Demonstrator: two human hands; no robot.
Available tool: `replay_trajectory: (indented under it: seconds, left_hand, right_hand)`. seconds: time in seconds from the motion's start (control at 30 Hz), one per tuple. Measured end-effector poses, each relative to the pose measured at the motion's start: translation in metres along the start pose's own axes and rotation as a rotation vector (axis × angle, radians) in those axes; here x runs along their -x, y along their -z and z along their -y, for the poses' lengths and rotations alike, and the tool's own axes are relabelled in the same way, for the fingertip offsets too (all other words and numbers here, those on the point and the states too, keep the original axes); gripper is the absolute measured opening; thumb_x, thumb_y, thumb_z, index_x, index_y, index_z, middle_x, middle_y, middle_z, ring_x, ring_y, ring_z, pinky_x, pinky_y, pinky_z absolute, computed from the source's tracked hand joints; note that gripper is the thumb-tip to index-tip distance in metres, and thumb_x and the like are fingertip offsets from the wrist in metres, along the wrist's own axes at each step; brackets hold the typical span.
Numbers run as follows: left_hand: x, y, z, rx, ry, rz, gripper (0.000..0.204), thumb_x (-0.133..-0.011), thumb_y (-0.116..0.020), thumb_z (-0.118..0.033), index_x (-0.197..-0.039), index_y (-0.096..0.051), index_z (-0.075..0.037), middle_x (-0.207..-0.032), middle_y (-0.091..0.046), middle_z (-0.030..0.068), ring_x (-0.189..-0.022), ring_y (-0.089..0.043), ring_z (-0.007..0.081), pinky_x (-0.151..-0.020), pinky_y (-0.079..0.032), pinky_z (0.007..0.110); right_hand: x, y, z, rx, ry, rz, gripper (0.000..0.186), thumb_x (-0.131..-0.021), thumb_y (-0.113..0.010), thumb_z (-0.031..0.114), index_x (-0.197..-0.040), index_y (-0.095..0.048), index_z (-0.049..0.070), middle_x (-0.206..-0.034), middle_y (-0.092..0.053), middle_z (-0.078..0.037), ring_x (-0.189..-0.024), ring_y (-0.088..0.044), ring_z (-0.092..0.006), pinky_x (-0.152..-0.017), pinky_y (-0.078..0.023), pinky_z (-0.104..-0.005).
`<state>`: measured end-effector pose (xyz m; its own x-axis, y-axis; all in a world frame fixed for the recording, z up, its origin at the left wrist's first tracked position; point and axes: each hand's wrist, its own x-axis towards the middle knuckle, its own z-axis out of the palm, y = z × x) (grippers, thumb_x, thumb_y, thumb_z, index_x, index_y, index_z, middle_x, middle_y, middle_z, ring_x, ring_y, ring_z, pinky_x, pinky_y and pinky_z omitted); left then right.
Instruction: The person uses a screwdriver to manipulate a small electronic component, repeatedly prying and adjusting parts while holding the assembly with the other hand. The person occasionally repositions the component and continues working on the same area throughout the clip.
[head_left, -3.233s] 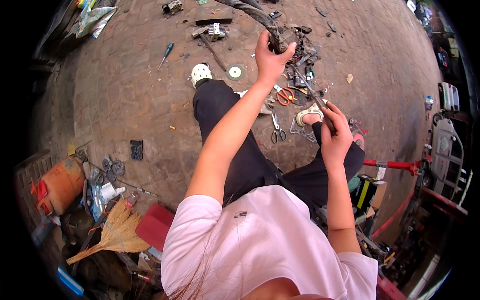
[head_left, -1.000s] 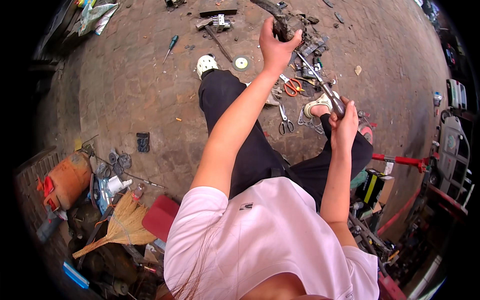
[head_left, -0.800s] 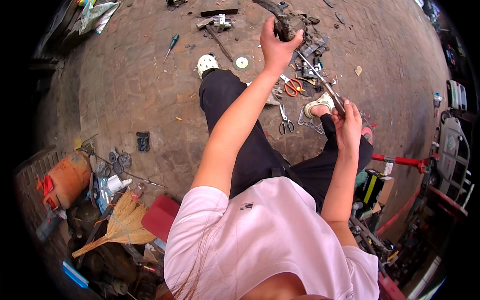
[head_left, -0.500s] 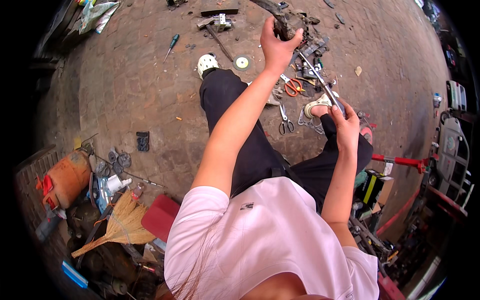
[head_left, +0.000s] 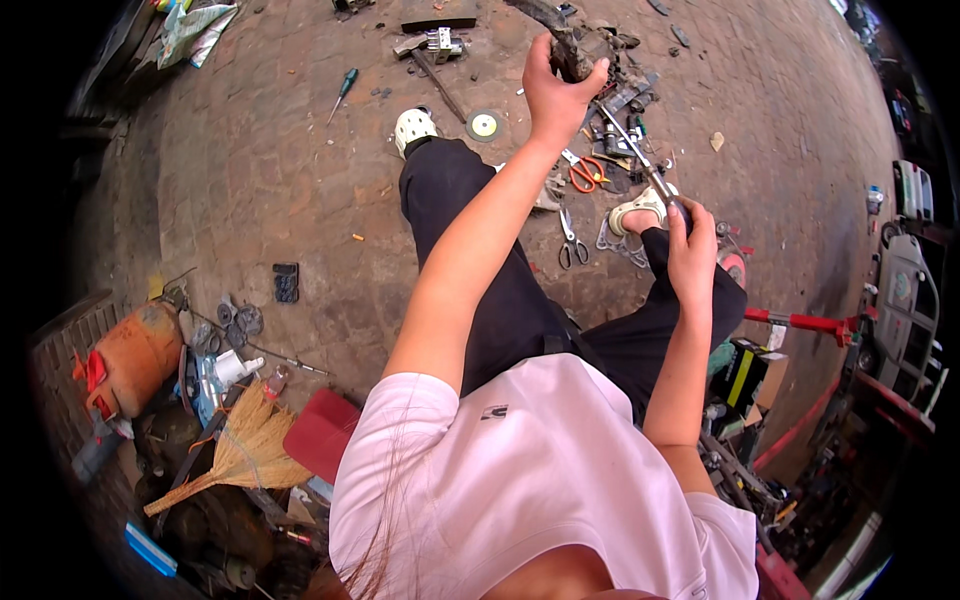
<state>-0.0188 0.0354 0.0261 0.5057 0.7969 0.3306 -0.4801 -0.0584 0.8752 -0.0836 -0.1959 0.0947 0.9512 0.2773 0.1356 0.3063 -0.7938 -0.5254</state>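
Between both hands [head_left: 692, 252], metal tool [head_left: 630, 143], diagonal, tip toward upper left.

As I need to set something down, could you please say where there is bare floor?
Largely bare brick floor lies between the teal-handled screwdriver and the black rectangular block, left of the black-trousered left leg; more lies right of the flat tan chip. It is crowded between the left hand and the right cream clog, with dark loose parts.

- No readable text or numbers.
- Pale shirt [head_left: 560, 470]: dark print on chest, too small to read.
- Grey van [head_left: 905, 305]: round mark on side, illegible.
- Disc [head_left: 484, 125] on floor [head_left: 250, 180]: pale centre, lettering unresolvable.
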Motion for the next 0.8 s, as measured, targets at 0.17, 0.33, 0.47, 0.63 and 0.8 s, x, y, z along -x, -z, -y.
replay_trajectory:
  seconds: [0.17, 0.33, 0.47, 0.63, 0.8]
  left_hand:
    - [0.002, 0.000, 0.027, 0.021, -0.001, 0.028, 0.048, -0.069, -0.082, -0.018, -0.103, -0.054, 0.001, -0.089, -0.062, 0.0082, -0.077, -0.059, 0.0154, -0.071, -0.049, 0.030]
    - [0.005, -0.001, 0.017, 0.034, 0.046, 0.077, 0.049, -0.069, -0.082, -0.018, -0.104, -0.054, 0.001, -0.090, -0.062, 0.0082, -0.079, -0.059, 0.0155, -0.072, -0.049, 0.030]
    - [0.004, 0.000, 0.020, 0.028, 0.051, 0.042, 0.047, -0.070, -0.081, -0.017, -0.103, -0.054, 0.000, -0.087, -0.062, 0.0075, -0.077, -0.059, 0.0147, -0.071, -0.049, 0.030]
    - [0.006, -0.003, 0.009, 0.100, 0.084, 0.077, 0.044, -0.070, -0.080, -0.017, -0.101, -0.053, 0.000, -0.085, -0.063, 0.0067, -0.075, -0.059, 0.0133, -0.070, -0.049, 0.029]
    - [0.009, -0.002, 0.009, 0.157, 0.102, 0.097, 0.041, -0.072, -0.080, -0.016, -0.100, -0.053, -0.001, -0.085, -0.064, 0.0052, -0.075, -0.059, 0.0116, -0.070, -0.049, 0.028]
  right_hand:
    - [-0.003, 0.010, 0.032, -0.061, 0.039, -0.040, 0.018, -0.082, -0.072, 0.007, -0.097, -0.065, 0.002, -0.089, -0.056, -0.010, -0.068, -0.053, -0.0209, -0.066, -0.045, -0.0334]
    - [-0.011, 0.006, 0.029, -0.156, -0.008, -0.144, 0.016, -0.088, -0.066, 0.015, -0.091, -0.065, 0.000, -0.081, -0.058, -0.009, -0.067, -0.053, -0.0177, -0.062, -0.044, -0.0311]
    - [-0.010, 0.010, 0.032, -0.163, -0.237, 0.037, 0.039, -0.098, -0.052, 0.032, -0.086, -0.064, -0.002, -0.066, -0.062, -0.010, -0.061, -0.057, -0.0205, -0.059, -0.044, -0.0340]
    - [-0.005, 0.007, 0.031, 0.157, -0.016, 0.080, 0.021, -0.087, -0.065, 0.016, -0.092, -0.053, -0.001, -0.082, -0.058, -0.015, -0.072, -0.059, -0.0357, -0.064, -0.046, -0.0408]
    - [-0.001, -0.008, 0.012, 0.135, -0.025, 0.133, 0.028, -0.078, -0.069, 0.006, -0.095, -0.047, 0.000, -0.093, -0.052, -0.017, -0.080, -0.056, -0.0370, -0.070, -0.046, -0.0413]
